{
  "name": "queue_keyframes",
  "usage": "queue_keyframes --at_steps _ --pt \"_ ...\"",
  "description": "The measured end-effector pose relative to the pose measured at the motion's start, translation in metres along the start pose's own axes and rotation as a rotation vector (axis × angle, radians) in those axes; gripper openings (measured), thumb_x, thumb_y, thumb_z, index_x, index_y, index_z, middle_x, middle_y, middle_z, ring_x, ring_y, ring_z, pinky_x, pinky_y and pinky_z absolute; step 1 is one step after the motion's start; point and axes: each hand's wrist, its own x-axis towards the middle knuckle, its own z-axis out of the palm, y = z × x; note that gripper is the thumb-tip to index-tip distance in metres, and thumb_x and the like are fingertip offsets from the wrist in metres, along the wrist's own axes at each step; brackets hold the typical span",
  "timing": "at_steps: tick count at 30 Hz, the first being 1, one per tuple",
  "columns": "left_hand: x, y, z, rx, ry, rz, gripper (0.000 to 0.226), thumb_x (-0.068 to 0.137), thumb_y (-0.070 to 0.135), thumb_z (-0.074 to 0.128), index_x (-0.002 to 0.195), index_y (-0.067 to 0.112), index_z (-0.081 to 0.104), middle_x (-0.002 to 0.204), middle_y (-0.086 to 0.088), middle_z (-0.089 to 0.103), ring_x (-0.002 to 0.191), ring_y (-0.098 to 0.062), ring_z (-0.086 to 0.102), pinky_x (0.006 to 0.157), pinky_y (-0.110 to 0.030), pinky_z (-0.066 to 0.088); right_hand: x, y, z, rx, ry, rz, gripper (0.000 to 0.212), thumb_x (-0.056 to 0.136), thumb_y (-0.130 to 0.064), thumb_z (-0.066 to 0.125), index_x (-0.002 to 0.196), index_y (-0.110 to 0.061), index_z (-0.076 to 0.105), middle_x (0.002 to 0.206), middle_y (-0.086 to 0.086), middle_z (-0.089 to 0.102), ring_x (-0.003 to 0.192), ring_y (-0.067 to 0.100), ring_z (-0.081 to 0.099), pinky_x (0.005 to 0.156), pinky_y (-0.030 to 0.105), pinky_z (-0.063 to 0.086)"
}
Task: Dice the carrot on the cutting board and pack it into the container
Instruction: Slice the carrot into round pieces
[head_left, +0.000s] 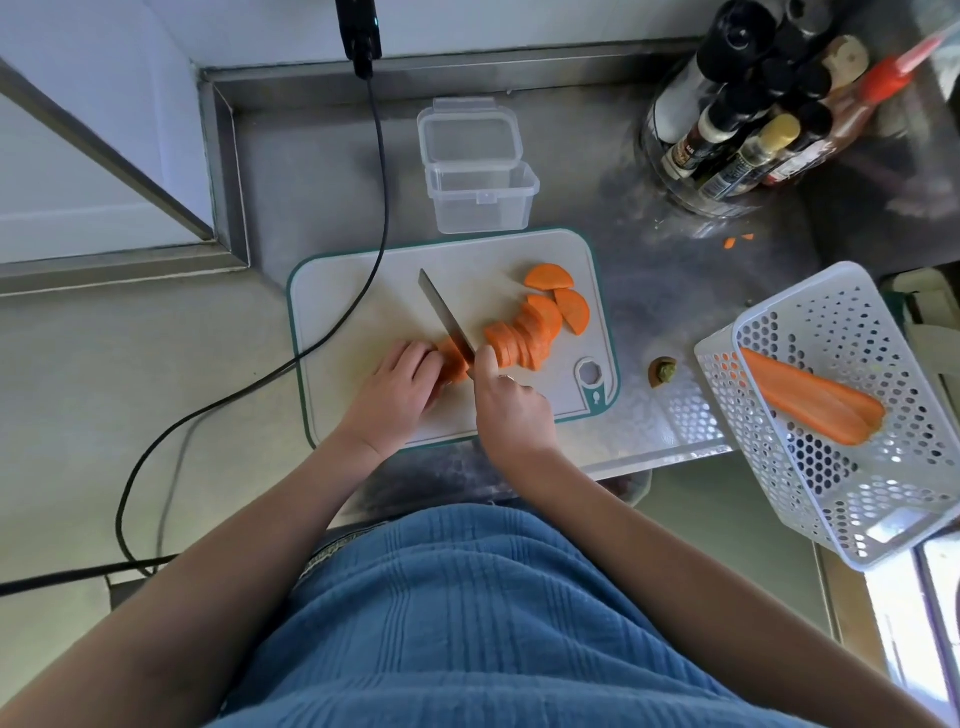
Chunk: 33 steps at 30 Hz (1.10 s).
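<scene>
Head view: steel counter (649, 291) under cutting board (363, 291), white wall behind.

L hand (396, 387) holds carrot (453, 364), R hand (511, 410) grips knife (445, 317)

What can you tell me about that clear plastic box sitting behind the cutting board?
The container is a small rectangular box of clear, slightly cloudy plastic, and it looks empty: no carrot is in it. Its hinged lid is flipped open and stands up behind it, with a snap tab along the lid's far edge and a small catch on the box's front rim. It stands upright on the steel counter, just beyond the far edge of the cutting board. Neither hand touches it.
</scene>
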Motion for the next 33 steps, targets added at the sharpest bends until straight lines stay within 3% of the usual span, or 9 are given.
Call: queue_keyframes --at_steps 10,15,19,26,30,33 --pt "0.003 -0.001 0.002 -0.051 0.091 0.024 0.022 0.088 0.012 0.046 0.092 -0.003 0.061 0.091 -0.018 0.061 0.088 -0.029 0.053 0.073 -0.04 0.055 0.003 -0.001 0.005 0.034 -0.005 0.029 0.038 0.095 0.002 0.038 0.132 -0.003 0.028 0.083 0.01 0.065 0.075 0.031 0.065 0.057 0.031 0.039" --pt "0.004 -0.003 0.005 -0.08 0.134 0.041 0.022 0.087 0.008 0.044 0.094 -0.004 0.062 0.09 -0.02 0.062 0.089 -0.027 0.049 0.075 -0.039 0.053 0.009 -0.004 0.007 0.054 -0.035 0.058 0.037 0.098 -0.002 0.037 0.134 -0.004 0.025 0.088 0.011 0.067 0.079 0.031 0.066 0.058 0.031 0.04" --pt "0.003 -0.004 0.004 -0.087 0.125 0.031 0.026 0.077 0.0 0.044 0.098 -0.001 0.059 0.092 -0.019 0.062 0.092 -0.026 0.049 0.078 -0.033 0.049 0.02 -0.01 0.008 0.024 -0.072 0.072 0.05 0.094 0.004 0.038 0.14 -0.003 0.019 0.095 0.01 0.066 0.083 0.028 0.066 0.063 0.031 0.044" --pt "0.002 -0.002 0.001 -0.083 0.109 0.027 0.022 0.08 0.003 0.048 0.101 0.002 0.056 0.093 -0.016 0.062 0.088 -0.027 0.056 0.073 -0.034 0.052 0.02 -0.01 0.01 0.02 -0.048 0.091 0.044 0.096 0.001 0.036 0.138 -0.005 0.023 0.094 0.011 0.066 0.081 0.029 0.066 0.062 0.032 0.044" --pt "0.006 -0.001 -0.006 -0.01 0.067 0.043 0.022 0.079 0.005 0.046 0.094 0.003 0.062 0.092 -0.012 0.063 0.082 -0.027 0.061 0.064 -0.031 0.053 0.02 -0.002 0.011 0.0 0.019 0.066 0.029 0.1 -0.006 0.037 0.128 -0.008 0.032 0.086 0.008 0.067 0.072 0.028 0.066 0.058 0.032 0.045" --pt "0.004 0.001 -0.005 -0.008 0.058 0.033 0.022 0.082 0.01 0.047 0.094 0.003 0.063 0.093 -0.012 0.063 0.084 -0.026 0.062 0.065 -0.033 0.054 0.015 0.011 0.01 -0.059 0.011 0.025 0.038 0.096 -0.006 0.044 0.133 -0.008 0.035 0.079 0.006 0.067 0.068 0.029 0.067 0.054 0.031 0.042"
